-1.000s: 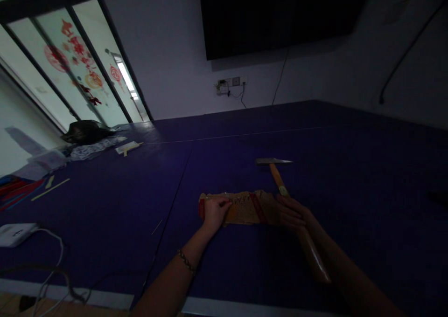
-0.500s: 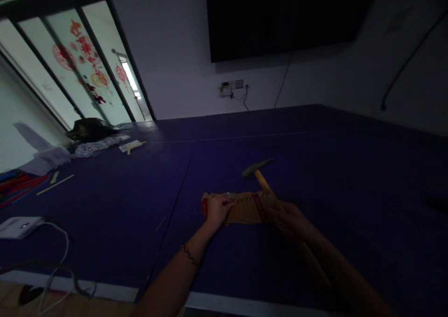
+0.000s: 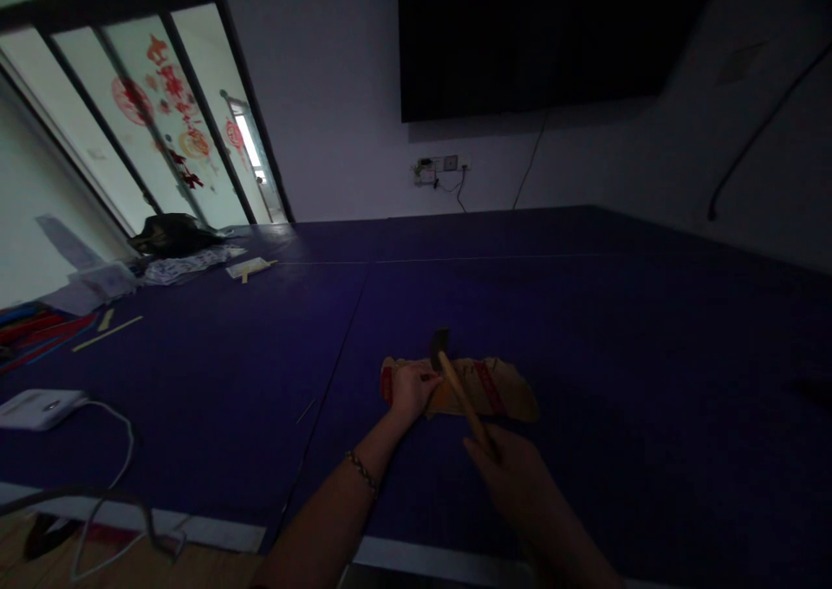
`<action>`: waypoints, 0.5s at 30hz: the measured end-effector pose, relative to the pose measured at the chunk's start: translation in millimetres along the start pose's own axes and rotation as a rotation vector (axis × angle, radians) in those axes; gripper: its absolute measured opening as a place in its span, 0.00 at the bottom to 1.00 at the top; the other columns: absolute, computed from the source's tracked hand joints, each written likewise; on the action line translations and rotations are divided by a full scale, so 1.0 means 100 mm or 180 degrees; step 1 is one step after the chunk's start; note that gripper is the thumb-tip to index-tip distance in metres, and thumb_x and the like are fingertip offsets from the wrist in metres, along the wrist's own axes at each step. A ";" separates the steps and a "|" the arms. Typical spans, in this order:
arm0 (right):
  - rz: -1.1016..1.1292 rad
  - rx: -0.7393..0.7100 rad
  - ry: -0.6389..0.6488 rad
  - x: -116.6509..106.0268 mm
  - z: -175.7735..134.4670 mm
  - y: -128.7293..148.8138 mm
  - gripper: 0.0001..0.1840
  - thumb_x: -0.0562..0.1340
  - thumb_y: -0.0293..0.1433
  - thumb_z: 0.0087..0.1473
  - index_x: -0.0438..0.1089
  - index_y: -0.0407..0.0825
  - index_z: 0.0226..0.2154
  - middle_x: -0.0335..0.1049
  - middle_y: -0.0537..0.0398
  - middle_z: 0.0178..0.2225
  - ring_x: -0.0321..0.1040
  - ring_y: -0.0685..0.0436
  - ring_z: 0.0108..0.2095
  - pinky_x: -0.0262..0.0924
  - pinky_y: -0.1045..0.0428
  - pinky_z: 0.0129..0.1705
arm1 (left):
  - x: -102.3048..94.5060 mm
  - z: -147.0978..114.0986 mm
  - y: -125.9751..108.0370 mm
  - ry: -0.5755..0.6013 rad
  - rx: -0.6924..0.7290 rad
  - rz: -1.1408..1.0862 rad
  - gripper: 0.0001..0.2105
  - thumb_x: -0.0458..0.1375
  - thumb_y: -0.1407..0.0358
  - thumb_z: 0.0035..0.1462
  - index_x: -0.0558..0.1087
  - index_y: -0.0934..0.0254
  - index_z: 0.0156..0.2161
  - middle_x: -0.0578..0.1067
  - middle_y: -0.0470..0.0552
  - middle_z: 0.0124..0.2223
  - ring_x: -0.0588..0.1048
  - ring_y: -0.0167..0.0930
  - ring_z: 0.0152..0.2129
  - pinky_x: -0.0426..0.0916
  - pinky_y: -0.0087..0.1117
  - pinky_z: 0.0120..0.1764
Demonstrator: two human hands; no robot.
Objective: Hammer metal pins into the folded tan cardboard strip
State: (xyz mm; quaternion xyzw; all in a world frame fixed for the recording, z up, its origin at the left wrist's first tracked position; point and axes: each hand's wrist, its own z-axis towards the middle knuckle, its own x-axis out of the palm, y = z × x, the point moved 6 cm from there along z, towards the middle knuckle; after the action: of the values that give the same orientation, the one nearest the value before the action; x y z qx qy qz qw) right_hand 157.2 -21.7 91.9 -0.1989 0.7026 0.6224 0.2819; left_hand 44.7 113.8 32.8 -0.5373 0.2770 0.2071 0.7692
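A flat, tan piece of corrugated cardboard with red printed bands [image 3: 484, 385] lies on the dark blue table top [image 3: 585, 312], a little in from the table's near edge. The left hand [image 3: 411, 390] rests on the cardboard's left end, palm down, with its fingers curled and drawn together at a spot on the surface — whether they pinch something small there is too dark to tell. A beaded bracelet [image 3: 362, 472] circles that wrist.

The right hand [image 3: 503, 476] sits just short of the cardboard's near edge, wrapped in a fist round the lower end of a wooden-handled hammer with a dark metal head [image 3: 455, 381]. The handle slants up and to the left across the cardboard, and the head stands over the cardboard's far edge, just beside the left hand's fingertips; whether it touches the cardboard cannot be made out.

Far left of the cardboard, near the table's near-left corner, sits a small white box with a white cable [image 3: 39, 407]. Beyond it — towards the table's far-left corner — lie red strips and pale wooden sticks [image 3: 61, 333], then a dark bag on crumpled patterned paper [image 3: 172, 242].
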 end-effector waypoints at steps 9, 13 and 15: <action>-0.0088 -0.0093 0.0000 0.01 -0.04 -0.01 0.12 0.50 0.39 0.44 0.55 0.52 0.16 0.65 0.53 0.17 0.61 0.47 0.19 0.52 0.52 0.24 | 0.03 0.00 0.00 0.0060 0.0104 -0.0003 0.04 0.61 0.75 0.44 0.77 0.66 0.24 0.78 0.49 0.29 0.75 0.29 0.29 0.67 0.30 0.37; -0.0048 -0.0161 -0.0078 -0.01 -0.05 0.03 0.12 0.49 0.40 0.45 0.56 0.52 0.18 0.65 0.53 0.17 0.61 0.47 0.18 0.52 0.52 0.23 | 0.02 -0.01 -0.01 0.0054 0.0102 0.0029 0.04 0.61 0.75 0.45 0.77 0.66 0.25 0.78 0.50 0.30 0.74 0.30 0.30 0.66 0.31 0.39; -0.0084 -0.0185 -0.0114 0.01 -0.04 0.03 0.11 0.49 0.39 0.45 0.55 0.52 0.18 0.66 0.53 0.17 0.62 0.46 0.19 0.52 0.52 0.23 | 0.02 -0.01 -0.01 0.0051 0.0079 0.0044 0.04 0.61 0.74 0.45 0.78 0.65 0.25 0.78 0.50 0.30 0.74 0.30 0.30 0.66 0.31 0.39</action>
State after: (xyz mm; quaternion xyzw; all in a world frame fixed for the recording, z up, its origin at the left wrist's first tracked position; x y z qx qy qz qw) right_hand 154.3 -25.4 93.5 -0.2051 0.6764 0.6422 0.2967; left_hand 46.6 112.2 32.0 -0.5274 0.2895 0.2046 0.7721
